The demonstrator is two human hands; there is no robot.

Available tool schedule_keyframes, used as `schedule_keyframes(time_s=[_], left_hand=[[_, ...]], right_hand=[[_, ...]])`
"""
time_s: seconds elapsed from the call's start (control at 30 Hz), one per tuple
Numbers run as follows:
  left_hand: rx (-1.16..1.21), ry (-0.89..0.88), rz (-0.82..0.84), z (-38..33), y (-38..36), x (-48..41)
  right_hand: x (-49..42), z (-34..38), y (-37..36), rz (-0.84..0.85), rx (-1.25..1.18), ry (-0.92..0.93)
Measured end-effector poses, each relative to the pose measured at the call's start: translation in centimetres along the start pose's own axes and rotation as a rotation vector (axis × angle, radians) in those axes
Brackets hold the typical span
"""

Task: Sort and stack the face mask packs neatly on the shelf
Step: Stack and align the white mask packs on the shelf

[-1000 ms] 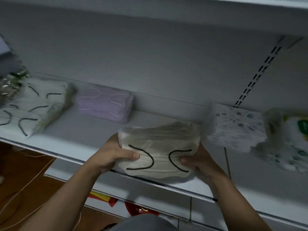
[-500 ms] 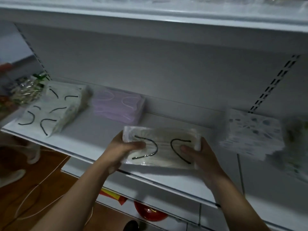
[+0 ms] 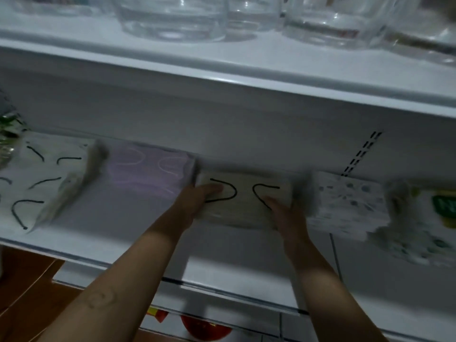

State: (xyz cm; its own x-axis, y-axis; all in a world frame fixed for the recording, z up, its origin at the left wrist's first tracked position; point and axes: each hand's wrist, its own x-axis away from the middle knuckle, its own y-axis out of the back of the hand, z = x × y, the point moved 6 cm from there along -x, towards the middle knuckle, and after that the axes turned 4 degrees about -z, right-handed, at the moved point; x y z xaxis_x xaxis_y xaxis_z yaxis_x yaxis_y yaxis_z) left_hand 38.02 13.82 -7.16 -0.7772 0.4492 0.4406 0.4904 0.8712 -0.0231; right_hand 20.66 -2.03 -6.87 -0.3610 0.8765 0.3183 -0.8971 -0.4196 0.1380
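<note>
Both hands holding the beige mask pack [image 3: 246,201] by its ends: left hand [image 3: 197,201] thumb on top, right hand [image 3: 283,215] gripping the other side. Pack is sitting on the shelf [image 3: 128,225] near the back wall, between the purple pack [image 3: 148,174] and the speckled pack [image 3: 348,206]. Looks like the placing step. Next: square it against the purple one, then let go.
</note>
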Motion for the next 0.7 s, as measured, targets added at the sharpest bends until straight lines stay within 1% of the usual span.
schedule_keyframes(time_s=[0.13,0.23,0.33,0.37,0.4,0.43,0.5,0.6,0.7], left_hand=[[0.001,-0.030,-0.011,-1.1,-0.8,-1.6],[0.042,-0.055,0.015,-2.1,-1.6,-2.0],[0.118,-0.156,0.033,-2.4,-1.5,-1.9],[0.079,-0.197,0.038,-2.4,-1.4,-1.3],[-0.018,-0.255,0.028,-2.3,-1.4,-0.8],[-0.109,-0.322,0.008,-2.2,-1.5,-0.2],[-0.202,-0.406,-0.044,-1.6,-1.6,0.2],[-0.258,-0.410,-0.108,-1.2,-2.0,-0.7],[-0.304,-0.378,-0.156,-2.0,-2.6,-1.3]], right_hand=[[-0.6,0.9,-0.6,-0.099,0.033,0.000],[-1.0,1.4,-0.4,-0.156,0.016,-0.029],[-1.4,1.2,0.1,-0.183,-0.005,-0.069],[-1.7,1.0,0.2,-0.182,-0.003,-0.080],[-2.1,0.7,0.3,-0.183,-0.009,-0.077],[-2.2,0.7,0.3,-0.193,-0.016,-0.065],[-2.1,0.8,0.3,-0.208,-0.024,-0.044],[-2.2,0.8,-0.1,-0.177,-0.070,-0.054],[-2.4,1.1,-0.5,-0.125,-0.029,-0.062]])
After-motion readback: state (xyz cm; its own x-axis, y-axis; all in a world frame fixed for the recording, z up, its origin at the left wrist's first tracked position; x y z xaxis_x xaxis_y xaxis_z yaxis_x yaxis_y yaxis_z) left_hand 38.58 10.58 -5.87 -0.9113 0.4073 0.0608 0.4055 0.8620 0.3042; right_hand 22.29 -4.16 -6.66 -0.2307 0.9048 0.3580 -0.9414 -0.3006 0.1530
